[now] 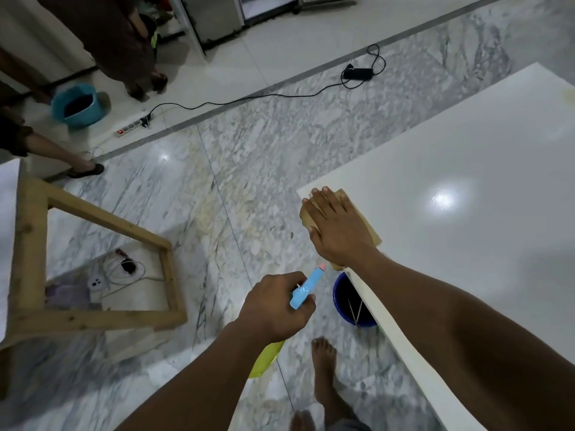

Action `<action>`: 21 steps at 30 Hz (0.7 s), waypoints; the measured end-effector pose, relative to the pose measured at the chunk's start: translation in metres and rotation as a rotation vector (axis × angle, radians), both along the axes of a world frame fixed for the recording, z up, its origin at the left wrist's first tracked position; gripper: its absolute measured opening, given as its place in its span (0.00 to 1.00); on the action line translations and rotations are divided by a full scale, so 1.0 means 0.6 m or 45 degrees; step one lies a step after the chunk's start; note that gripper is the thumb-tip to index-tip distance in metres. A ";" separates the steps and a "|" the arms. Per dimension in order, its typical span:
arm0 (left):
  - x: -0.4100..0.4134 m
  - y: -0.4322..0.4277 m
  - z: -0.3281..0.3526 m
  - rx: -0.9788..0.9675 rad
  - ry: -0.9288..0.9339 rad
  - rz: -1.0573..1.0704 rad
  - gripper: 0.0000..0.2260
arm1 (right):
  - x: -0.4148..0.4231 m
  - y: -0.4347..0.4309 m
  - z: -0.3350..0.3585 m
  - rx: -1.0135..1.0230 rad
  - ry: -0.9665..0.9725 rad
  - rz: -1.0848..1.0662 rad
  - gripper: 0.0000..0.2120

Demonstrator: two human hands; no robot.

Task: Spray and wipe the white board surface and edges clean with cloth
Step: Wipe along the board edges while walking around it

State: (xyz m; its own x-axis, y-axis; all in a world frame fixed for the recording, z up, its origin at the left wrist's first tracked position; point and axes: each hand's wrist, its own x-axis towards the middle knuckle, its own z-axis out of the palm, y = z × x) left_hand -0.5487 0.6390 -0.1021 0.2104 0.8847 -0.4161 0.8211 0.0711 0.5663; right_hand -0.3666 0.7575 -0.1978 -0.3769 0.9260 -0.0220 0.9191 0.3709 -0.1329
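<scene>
The white board [466,169] lies flat on the right, glossy, with its near corner at the middle of the view. A tan cloth [375,233] lies on that corner. My right hand [337,227] presses flat on the cloth with straight fingers reaching the board's left edge. Lower left of it, my left hand [275,307] grips a spray bottle [306,287] with a light blue head and a yellow body; its nozzle points toward the board's edge.
A blue bucket [350,301] stands on the marble floor under the board's edge, by my bare feet. A wooden frame [102,315] stands at the left. A black cable [249,99], a power strip and a teal bucket [77,104] lie farther back, near two people's legs.
</scene>
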 end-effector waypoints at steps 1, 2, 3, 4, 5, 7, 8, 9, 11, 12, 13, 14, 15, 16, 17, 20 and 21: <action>-0.001 -0.009 -0.002 0.000 0.003 0.010 0.11 | 0.005 -0.011 0.000 0.007 -0.001 0.010 0.30; -0.003 -0.017 -0.004 0.002 0.006 0.021 0.10 | 0.010 -0.022 0.000 0.011 0.004 0.013 0.30; -0.002 -0.028 -0.005 0.005 0.006 0.027 0.10 | 0.016 -0.036 0.000 0.020 0.008 0.012 0.30; -0.001 -0.040 -0.005 0.005 0.009 0.028 0.10 | 0.022 -0.051 -0.001 0.027 0.006 0.007 0.30; -0.001 -0.050 -0.005 0.009 0.011 0.022 0.09 | 0.028 -0.064 -0.001 0.029 -0.005 0.002 0.30; 0.003 -0.078 -0.003 0.025 0.013 0.004 0.10 | 0.043 -0.099 -0.001 0.034 -0.028 -0.006 0.30; 0.004 -0.091 -0.002 0.029 0.010 0.004 0.10 | 0.050 -0.117 -0.001 0.034 -0.039 -0.008 0.30; 0.006 -0.108 0.000 0.032 0.005 0.001 0.10 | 0.058 -0.140 -0.001 0.037 -0.049 -0.015 0.30; 0.010 -0.140 0.001 0.042 0.004 -0.012 0.09 | 0.076 -0.182 -0.002 0.044 -0.057 -0.028 0.30; 0.014 -0.159 0.001 0.045 0.005 -0.021 0.09 | 0.085 -0.203 -0.001 0.048 -0.059 -0.040 0.30; 0.019 -0.178 0.002 0.052 0.004 -0.032 0.09 | 0.093 -0.225 0.000 0.047 -0.066 -0.052 0.30; 0.025 -0.200 0.004 0.057 -0.002 -0.042 0.10 | 0.102 -0.250 0.000 0.045 -0.078 -0.063 0.30; 0.030 -0.219 0.005 0.055 -0.009 -0.044 0.10 | 0.110 -0.273 0.000 0.044 -0.092 -0.071 0.30; 0.033 -0.233 0.003 0.052 -0.014 -0.044 0.10 | 0.117 -0.290 -0.001 0.037 -0.098 -0.076 0.30; 0.039 -0.254 0.003 0.053 -0.013 -0.055 0.11 | 0.127 -0.315 0.000 0.037 -0.099 -0.079 0.30; 0.062 -0.312 0.001 0.038 -0.025 -0.093 0.11 | 0.156 -0.385 0.001 0.041 -0.102 -0.083 0.30; 0.072 -0.332 0.001 0.034 -0.030 -0.109 0.12 | 0.166 -0.408 0.001 0.039 -0.107 -0.088 0.30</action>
